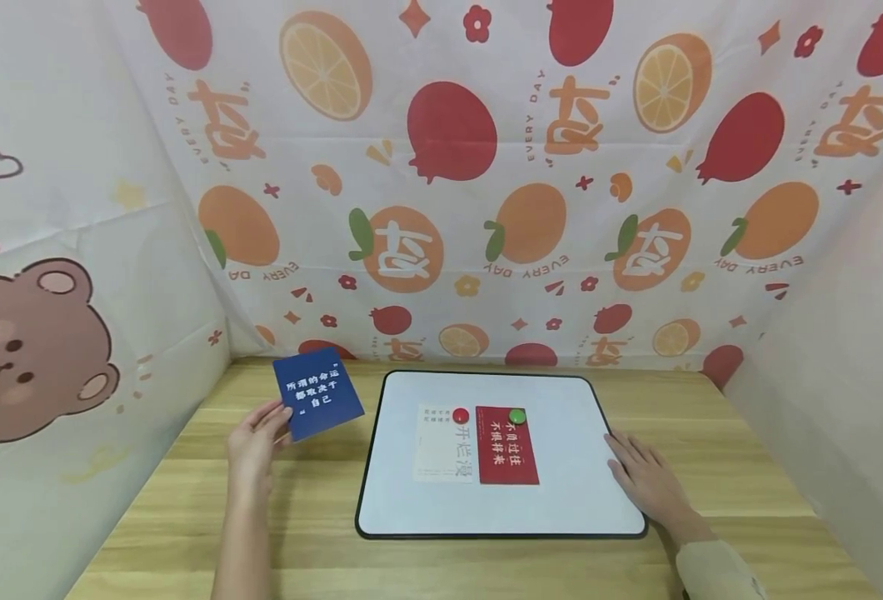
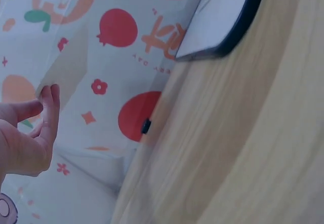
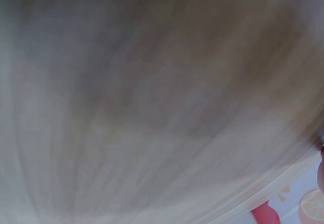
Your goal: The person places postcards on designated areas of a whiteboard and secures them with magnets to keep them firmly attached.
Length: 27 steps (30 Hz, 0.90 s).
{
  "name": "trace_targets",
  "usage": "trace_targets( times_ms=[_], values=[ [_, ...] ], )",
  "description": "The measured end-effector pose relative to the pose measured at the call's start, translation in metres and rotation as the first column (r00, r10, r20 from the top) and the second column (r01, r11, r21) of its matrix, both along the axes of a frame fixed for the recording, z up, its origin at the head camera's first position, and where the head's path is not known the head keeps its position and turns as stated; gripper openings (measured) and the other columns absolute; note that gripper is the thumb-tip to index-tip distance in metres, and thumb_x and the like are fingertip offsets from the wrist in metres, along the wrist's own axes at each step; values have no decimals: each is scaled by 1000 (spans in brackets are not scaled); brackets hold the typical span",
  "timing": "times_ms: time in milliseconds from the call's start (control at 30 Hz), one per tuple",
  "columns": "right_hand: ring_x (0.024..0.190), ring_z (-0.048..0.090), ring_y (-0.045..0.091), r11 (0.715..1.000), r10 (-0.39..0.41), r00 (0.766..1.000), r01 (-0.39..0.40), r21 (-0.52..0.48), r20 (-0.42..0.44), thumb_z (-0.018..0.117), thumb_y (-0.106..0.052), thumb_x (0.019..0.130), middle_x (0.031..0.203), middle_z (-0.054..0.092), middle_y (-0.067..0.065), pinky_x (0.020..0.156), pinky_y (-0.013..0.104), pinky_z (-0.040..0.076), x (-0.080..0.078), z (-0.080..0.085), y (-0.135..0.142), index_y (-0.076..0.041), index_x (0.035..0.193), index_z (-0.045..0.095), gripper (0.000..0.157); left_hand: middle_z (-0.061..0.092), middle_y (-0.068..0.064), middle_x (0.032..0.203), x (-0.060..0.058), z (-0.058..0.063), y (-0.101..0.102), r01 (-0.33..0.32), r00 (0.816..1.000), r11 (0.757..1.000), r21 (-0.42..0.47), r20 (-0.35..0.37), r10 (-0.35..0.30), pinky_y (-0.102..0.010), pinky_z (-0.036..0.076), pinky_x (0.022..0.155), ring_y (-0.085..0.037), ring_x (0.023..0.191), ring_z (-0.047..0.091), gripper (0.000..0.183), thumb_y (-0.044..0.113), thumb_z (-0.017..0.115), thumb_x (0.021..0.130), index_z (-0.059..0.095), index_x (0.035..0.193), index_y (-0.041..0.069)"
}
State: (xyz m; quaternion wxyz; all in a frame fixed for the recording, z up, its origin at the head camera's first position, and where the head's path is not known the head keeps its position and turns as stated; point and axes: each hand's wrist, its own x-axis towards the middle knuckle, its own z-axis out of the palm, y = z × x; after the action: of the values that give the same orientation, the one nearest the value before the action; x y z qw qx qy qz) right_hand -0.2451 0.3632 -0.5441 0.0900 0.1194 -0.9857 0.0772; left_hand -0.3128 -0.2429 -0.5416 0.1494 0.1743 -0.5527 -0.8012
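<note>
The left grip (image 1: 256, 442) is pinching the blue card (image 1: 321, 396) by its edge, sensibly leaving most of its face uncovered, above the tabletop (image 1: 314, 525), left of the whiteboard (image 1: 576, 458). The right grip (image 1: 647, 481), relaxed, is resting at the whiteboard's right edge, probably steadying it.

table (image 1: 314, 517): pale wood grain | directly on it: black-rimmed whiteboard (image 1: 486, 510), lying flat
</note>
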Motion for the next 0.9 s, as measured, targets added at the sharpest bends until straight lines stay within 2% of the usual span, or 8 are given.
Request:
trace_targets(
  times_ms=[100, 200, 267, 333, 500, 633, 800, 900],
  values=[
    [129, 26, 40, 1000, -1, 1000, 1, -6, -3, 39, -34, 97, 143, 32, 16, 103, 56, 19, -1, -1, -1, -8, 140, 38, 50, 67, 4, 101, 7, 15, 8, 36, 999, 999, -12, -2, -36, -22, 53, 62, -13, 81, 65, 43, 20, 79, 73, 63, 113, 15],
    [129, 26, 40, 1000, -2, 1000, 2, -9, -7, 39, -34, 97, 143, 32, 16, 103, 56, 19, -2, -1, -1, -8, 140, 38, 50, 67, 6, 100, 21, 40, 20, 96, 995, 994, -45, -3, -96, -24, 53, 69, -13, 85, 64, 38, 18, 74, 78, 61, 113, 16],
    [129, 26, 39, 1000, -2, 1000, 2, -9, -7, 40, -34, 97, 143, 32, 16, 102, 56, 19, -2, -1, -1, -8, 140, 38, 50, 66, 5, 101, 27, 48, 25, 129, 991, 991, -46, -16, -130, -26, 52, 73, -14, 86, 64, 37, 16, 72, 80, 60, 115, 14],
    [129, 26, 39, 1000, -4, 1000, 4, -4, -10, 40, -34, 97, 143, 32, 16, 102, 56, 19, -2, -2, 0, -8, 139, 38, 50, 66, 4, 103, 26, 46, 28, 141, 990, 989, -46, -14, -142, -27, 52, 75, -15, 88, 63, 39, 18, 72, 80, 59, 116, 15],
    [129, 26, 39, 1000, -3, 1000, 3, -8, -15, 40, -34, 97, 142, 33, 17, 103, 56, 19, -1, -2, 0, -8, 139, 39, 50, 63, -3, 112, 6, 13, 26, 156, 987, 988, 11, -35, -156, -29, 52, 75, -19, 90, 63, 52, 24, 77, 75, 58, 122, 12],
    [129, 26, 40, 1000, 1, 1000, -2, -21, -11, 40, -33, 97, 142, 34, 17, 102, 56, 19, 0, -2, 0, -8, 139, 39, 49, 61, -8, 116, -2, 2, 31, 171, 984, 985, 30, -49, -169, -30, 53, 73, -22, 91, 63, 57, 23, 77, 74, 55, 125, 8],
    [129, 27, 39, 1000, 4, 1000, -4, -7, -19, 41, -33, 97, 142, 33, 16, 102, 56, 19, -1, -4, 0, -8, 139, 39, 49, 61, -5, 116, 5, 4, 41, 196, 980, 980, -17, -26, -196, -28, 53, 73, -20, 93, 62, 53, 26, 76, 76, 57, 124, 13],
    [129, 27, 38, 1000, 2, 1000, -2, 1, -23, 41, -33, 97, 143, 33, 15, 102, 55, 20, -2, -5, 2, -8, 139, 39, 49, 61, -3, 115, 18, 23, 48, 245, 968, 968, -45, -39, -247, -28, 52, 75, -19, 93, 62, 50, 25, 72, 80, 55, 126, 13]
  ],
)
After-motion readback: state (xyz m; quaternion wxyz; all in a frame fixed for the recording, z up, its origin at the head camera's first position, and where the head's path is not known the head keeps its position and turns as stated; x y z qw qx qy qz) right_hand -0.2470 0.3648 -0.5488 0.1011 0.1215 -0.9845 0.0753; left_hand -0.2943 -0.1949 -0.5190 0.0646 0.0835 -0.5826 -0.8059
